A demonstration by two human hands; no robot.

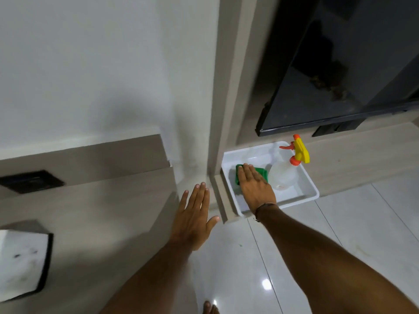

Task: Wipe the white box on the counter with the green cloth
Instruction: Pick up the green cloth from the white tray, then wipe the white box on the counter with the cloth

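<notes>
Green cloth [260, 172] lies under my right hand [255, 186], pressed flat inside the white box [310, 189]; my left hand [195, 219] hovers, fingers spread wide.

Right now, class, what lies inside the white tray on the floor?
Inside the white tray lie a green cloth under the right hand, and a clear spray bottle on its side. The hand covers most of the cloth.

The cloth [250, 174] was green, the box [308, 184] white, the spray bottle [284, 175] clear with a yellow-and-orange trigger head [299, 150], the floor [340, 234] glossy white tile.
</notes>
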